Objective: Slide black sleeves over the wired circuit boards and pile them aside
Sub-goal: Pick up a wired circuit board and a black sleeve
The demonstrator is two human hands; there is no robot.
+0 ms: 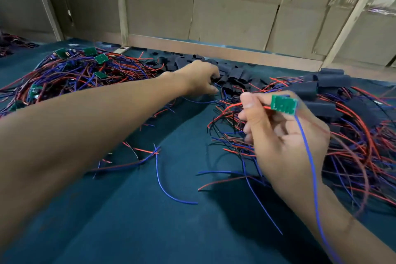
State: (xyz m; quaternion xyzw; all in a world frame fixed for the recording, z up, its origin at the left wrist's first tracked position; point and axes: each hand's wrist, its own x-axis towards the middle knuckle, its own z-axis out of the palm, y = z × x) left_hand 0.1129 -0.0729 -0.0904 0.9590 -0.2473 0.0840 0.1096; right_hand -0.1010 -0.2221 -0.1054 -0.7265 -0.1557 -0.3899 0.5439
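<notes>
Right hand (278, 135) held green circuit board (284, 105) in pinching grip, above worktop (139, 221); blue wire (310, 167) trailed down over wrist. Left hand (199, 79) reached far into heap of black sleeves (233, 79), fingers curled among them; whether one was gripped, could not tell. Unsleeved boards (85, 66) tangled at left, sleeved pile (334, 100) right, just beyond held board.

The right hand (278, 135) holds a green circuit board (284, 105) upright by its red and blue wires. The left hand (199, 79) reaches into the loose black sleeves (235, 77), fingers curled on one. Unsleeved boards (85, 66) lie far left; the sleeved pile (334, 100) lies right on the teal table cover (150, 221).
</notes>
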